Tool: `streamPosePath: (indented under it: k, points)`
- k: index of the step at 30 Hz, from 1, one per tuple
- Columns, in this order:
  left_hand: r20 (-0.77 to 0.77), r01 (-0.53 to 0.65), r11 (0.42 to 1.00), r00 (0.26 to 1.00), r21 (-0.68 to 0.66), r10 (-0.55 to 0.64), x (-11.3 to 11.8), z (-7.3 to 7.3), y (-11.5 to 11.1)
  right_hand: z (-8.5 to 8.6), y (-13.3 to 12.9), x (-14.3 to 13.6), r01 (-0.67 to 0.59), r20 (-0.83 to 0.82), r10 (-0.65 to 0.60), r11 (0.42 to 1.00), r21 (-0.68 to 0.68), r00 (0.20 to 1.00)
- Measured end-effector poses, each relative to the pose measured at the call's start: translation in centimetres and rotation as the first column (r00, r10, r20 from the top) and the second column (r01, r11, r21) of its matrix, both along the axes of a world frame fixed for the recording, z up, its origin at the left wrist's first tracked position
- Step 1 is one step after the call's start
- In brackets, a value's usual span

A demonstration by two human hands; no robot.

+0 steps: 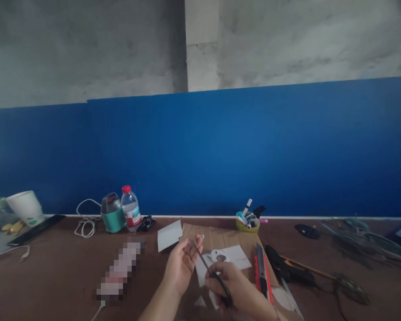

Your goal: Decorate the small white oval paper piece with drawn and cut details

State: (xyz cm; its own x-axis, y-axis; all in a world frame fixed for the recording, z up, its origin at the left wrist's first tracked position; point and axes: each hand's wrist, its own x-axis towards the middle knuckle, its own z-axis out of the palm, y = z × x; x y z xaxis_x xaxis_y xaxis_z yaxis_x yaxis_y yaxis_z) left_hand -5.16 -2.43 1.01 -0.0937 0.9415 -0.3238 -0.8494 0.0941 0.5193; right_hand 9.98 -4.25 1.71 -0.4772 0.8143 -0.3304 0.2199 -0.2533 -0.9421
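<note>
Right hand [229, 281] is gripping dark-handled scissors [203, 261] angled at the half-curled left hand [183, 262] (hold unclear), over cardboard [214, 235]; yellow pot [249, 228] is holding markers [247, 207] far right, capped bottle [131, 211] standing far left.

Both hands [183, 264] over a desk [70, 263], probably black-handled scissors [225, 290] in the right [232, 278], flat cardboard [214, 234] beneath.
</note>
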Motion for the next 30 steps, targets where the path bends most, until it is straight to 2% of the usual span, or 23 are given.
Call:
streamPosePath:
  k: [4,8,13,19,30]
  points:
    - [0.155,0.066,0.997,0.985,0.050,-0.073,-0.2,-0.2,0.1,0.3,0.0,0.1,-0.035,-0.057,0.033,0.999,-0.030,0.998]
    - [0.210,0.041,0.994,0.976,0.100,-0.061,-0.1,-0.8,0.3,0.5,-0.1,-0.1,-0.035,-0.150,0.028,0.998,-0.046,0.988]
    - [0.192,0.026,0.993,0.980,0.118,-0.049,0.4,-1.2,0.1,-0.4,0.2,-0.1,-0.050,-0.186,0.037,0.996,-0.069,0.982]
    - [0.122,0.099,0.988,0.986,0.116,-0.113,0.8,-1.9,-0.4,-1.5,0.6,-0.2,-0.073,-0.233,0.063,0.997,-0.034,0.970]
    - [0.087,0.122,0.989,0.988,0.087,-0.129,1.4,-1.0,-1.0,-1.6,0.4,-0.4,-0.069,-0.262,0.062,0.998,-0.015,0.963]
